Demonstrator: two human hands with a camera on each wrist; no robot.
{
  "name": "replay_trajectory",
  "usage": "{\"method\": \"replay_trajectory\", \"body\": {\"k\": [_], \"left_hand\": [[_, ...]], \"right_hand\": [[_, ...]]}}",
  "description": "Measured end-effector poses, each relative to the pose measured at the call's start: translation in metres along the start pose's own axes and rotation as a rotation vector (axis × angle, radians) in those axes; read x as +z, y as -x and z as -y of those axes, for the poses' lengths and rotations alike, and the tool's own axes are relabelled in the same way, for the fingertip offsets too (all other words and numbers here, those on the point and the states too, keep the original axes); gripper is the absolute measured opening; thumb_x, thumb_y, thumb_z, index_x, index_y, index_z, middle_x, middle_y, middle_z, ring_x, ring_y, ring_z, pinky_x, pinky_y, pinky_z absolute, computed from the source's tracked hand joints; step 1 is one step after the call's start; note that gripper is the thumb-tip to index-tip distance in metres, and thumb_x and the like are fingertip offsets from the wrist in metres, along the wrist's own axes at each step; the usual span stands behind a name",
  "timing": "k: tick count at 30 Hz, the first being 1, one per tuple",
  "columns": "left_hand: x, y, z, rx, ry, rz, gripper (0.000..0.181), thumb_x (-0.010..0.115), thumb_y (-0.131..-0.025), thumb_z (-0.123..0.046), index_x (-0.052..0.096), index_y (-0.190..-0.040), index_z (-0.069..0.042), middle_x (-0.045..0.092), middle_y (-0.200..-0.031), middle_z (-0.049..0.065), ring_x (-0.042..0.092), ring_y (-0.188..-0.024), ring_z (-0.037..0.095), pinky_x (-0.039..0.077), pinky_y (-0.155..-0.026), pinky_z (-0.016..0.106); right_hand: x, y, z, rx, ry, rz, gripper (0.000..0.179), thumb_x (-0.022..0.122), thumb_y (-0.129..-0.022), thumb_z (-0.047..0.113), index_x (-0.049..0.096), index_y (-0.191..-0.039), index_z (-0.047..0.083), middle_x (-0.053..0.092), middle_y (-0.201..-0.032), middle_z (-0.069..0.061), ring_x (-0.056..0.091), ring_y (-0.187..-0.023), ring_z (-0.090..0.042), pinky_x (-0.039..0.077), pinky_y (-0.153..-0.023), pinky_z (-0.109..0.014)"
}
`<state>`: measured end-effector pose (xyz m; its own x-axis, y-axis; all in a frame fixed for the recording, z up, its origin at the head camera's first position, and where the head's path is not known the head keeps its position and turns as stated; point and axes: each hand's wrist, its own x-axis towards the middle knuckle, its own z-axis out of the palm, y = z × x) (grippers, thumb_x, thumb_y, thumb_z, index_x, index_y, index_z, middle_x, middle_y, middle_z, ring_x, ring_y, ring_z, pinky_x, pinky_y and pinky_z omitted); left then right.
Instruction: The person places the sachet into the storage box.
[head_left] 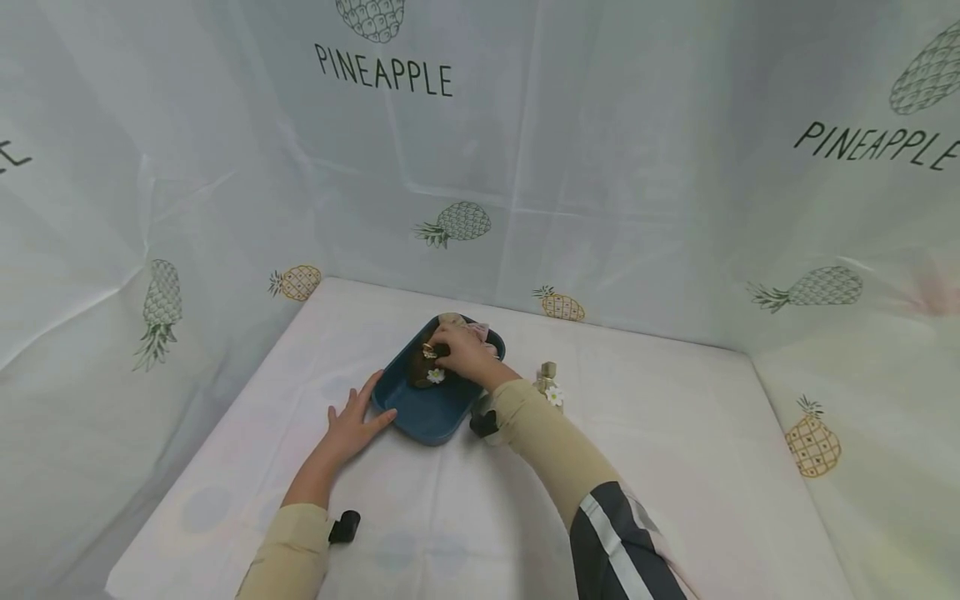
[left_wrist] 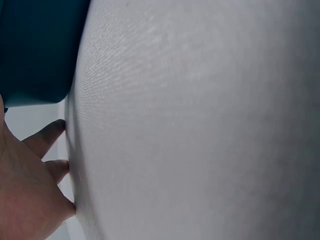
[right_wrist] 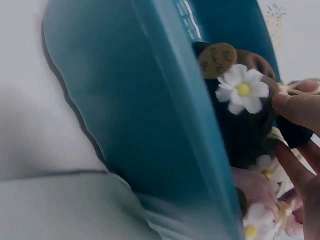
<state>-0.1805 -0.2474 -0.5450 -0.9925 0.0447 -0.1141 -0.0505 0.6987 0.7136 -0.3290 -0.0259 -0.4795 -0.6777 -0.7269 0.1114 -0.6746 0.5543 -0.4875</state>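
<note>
A blue rectangular tray [head_left: 427,423] lies on the white table with several small pouches at its far end. My left hand [head_left: 349,427] has its fingers spread and touches the tray's left side. Over the tray, my right hand [head_left: 463,353] pinches the tied neck of a dark brown pouch [right_wrist: 242,137]. A white daisy [right_wrist: 242,90], a round tag [right_wrist: 218,60] and twine decorate that pouch. Beside it in the tray sits a pink pouch [right_wrist: 252,187] with daisies, partly hidden by my right fingers. A beige pouch [head_left: 452,318] shows at the far rim.
To the right of the tray, a gold-coloured pouch [head_left: 549,371] with a white daisy stands on the table, partly behind my right sleeve. White pineapple-print sheeting [head_left: 615,208] hangs around the table's back and sides.
</note>
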Motion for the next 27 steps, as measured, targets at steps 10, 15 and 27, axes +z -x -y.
{"method": "replay_trajectory", "body": {"k": [10,15,27], "left_hand": [[0.0,0.001,-0.002,-0.01,0.005,0.01,0.084,0.058,-0.096,-0.047,0.007,-0.158,-0.025,0.012,-0.159,0.023,0.002,-0.144,0.049,-0.016,-0.104,0.07],[-0.001,0.001,-0.003,-0.007,0.007,0.01,0.083,0.058,-0.096,-0.047,0.006,-0.158,-0.025,0.011,-0.159,0.023,0.002,-0.143,0.05,-0.016,-0.104,0.07],[-0.001,0.003,-0.007,0.005,0.0,0.02,0.083,0.057,-0.097,-0.045,0.005,-0.158,-0.024,0.011,-0.158,0.026,0.002,-0.142,0.052,-0.014,-0.103,0.072]], "right_hand": [[-0.023,0.019,0.001,0.072,-0.083,-0.015,0.034,0.074,-0.087,0.006,0.068,-0.12,0.011,0.053,-0.133,-0.008,0.058,-0.116,-0.025,0.029,-0.11,-0.054],[-0.03,0.037,-0.004,0.05,-0.133,-0.058,0.03,0.07,-0.088,-0.001,0.068,-0.117,0.005,0.057,-0.119,-0.009,0.061,-0.102,-0.027,0.049,-0.091,-0.04],[-0.038,0.082,-0.015,0.026,-0.126,-0.081,0.031,0.072,-0.087,0.002,0.068,-0.118,0.003,0.058,-0.126,-0.014,0.054,-0.117,-0.03,0.05,-0.09,-0.042]]}}
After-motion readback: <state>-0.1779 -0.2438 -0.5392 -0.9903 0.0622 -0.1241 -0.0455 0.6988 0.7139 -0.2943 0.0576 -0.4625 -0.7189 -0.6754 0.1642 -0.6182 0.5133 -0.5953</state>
